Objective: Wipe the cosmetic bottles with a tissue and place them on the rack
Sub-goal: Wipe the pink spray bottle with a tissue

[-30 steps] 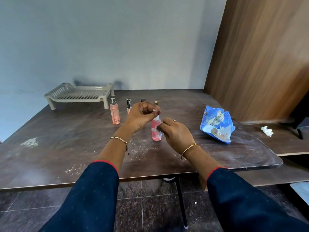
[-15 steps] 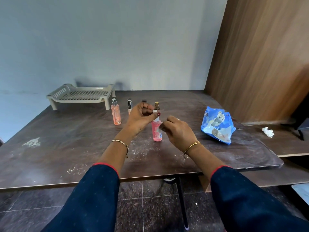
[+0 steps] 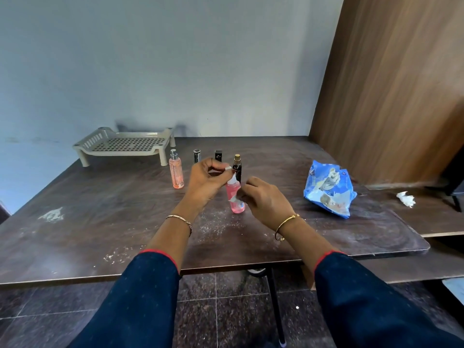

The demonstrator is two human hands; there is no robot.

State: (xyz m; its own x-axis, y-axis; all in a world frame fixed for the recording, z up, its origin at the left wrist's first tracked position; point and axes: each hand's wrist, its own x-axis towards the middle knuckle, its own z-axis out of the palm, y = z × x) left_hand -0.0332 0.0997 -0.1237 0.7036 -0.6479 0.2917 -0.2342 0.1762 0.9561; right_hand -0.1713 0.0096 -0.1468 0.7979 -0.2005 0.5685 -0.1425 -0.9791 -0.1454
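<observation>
- Pinching the bottle (image 3: 232, 191) up top, your left hand (image 3: 208, 180) steadies it; your right hand (image 3: 263, 200) clamps tissue (image 3: 235, 199).
- Hard rubbing could tip it onto the vial (image 3: 237, 167) behind your left hand.

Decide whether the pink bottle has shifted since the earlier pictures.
No. The pink bottle stays just in front of the dark bottle, right of the peach bottle.

The left hand (image 3: 206, 182) pinched the cap of an upright pink bottle (image 3: 231, 190) on the table (image 3: 100, 209); the right hand (image 3: 266, 202) held a tissue (image 3: 234, 199) against its side; a peach bottle (image 3: 176, 173) and 3 dark bottles (image 3: 197, 156) stood just beyond; the rack (image 3: 125, 144) sat far left; a blue packet (image 3: 329, 192) lay right.
</observation>
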